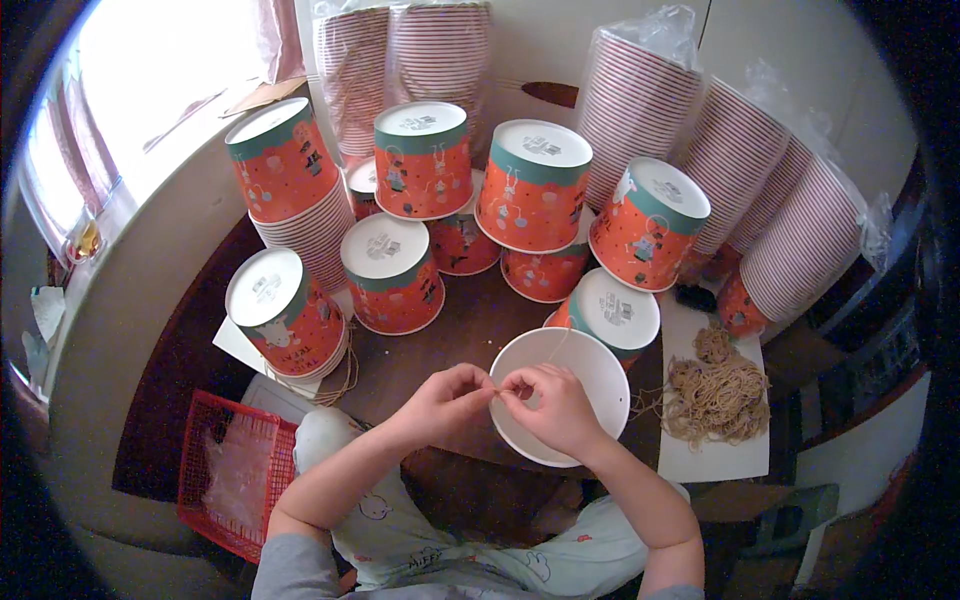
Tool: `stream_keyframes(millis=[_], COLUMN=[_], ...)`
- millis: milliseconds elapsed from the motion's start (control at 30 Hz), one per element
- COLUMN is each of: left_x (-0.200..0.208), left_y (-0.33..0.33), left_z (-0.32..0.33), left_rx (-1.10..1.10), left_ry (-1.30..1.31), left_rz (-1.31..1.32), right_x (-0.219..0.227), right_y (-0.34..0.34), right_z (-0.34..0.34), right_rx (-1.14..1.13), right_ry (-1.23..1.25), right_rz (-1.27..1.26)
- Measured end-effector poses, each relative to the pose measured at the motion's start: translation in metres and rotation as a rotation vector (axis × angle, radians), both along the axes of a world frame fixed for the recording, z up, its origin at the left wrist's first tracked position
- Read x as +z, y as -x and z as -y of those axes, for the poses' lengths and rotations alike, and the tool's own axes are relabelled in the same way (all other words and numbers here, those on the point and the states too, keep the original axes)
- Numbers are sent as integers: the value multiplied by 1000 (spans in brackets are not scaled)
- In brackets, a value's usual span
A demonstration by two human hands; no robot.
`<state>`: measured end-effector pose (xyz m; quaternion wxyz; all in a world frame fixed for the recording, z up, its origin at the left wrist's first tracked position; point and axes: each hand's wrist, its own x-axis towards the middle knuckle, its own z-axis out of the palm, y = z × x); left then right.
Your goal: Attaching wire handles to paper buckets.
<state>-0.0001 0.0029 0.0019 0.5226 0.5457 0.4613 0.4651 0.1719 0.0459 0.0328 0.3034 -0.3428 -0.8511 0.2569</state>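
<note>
My left hand (452, 400) and my right hand (552, 405) meet at the left rim of a white-lined paper bucket (600, 425), whose open mouth faces up. Thumbs and forefingers of both hands are pinched together on a thin strand of brown twine (498, 391), mostly hidden by the fingertips. A pale length of string (560, 343) shows against the far inside wall. One small dark hole is visible on the bucket's right inner side. My right wrist crosses over the bucket's near rim.
Upside-down orange buckets with green bands (395, 275) stand around the brown table (440, 345). Tall bagged bucket stacks (640, 110) line the back. A tangled twine heap (720, 395) lies on white board (700, 462) at right. A red basket (230, 470) with clear plastic sits lower left.
</note>
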Motion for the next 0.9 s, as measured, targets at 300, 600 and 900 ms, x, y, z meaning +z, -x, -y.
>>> stream_keyframes(millis=[300, 600, 900], left_x=[5, 3, 4], left_y=[11, 5, 4], left_z=[-1, 0, 0], left_rx=[-206, -135, -17], left_ry=[443, 184, -30], left_rz=[467, 187, -19], right_x=[0, 0, 2], right_y=[-1, -3, -2], right_z=[1, 0, -1], right_rx=[15, 32, 19], right_ry=[18, 385, 433], right_rz=[22, -89, -54])
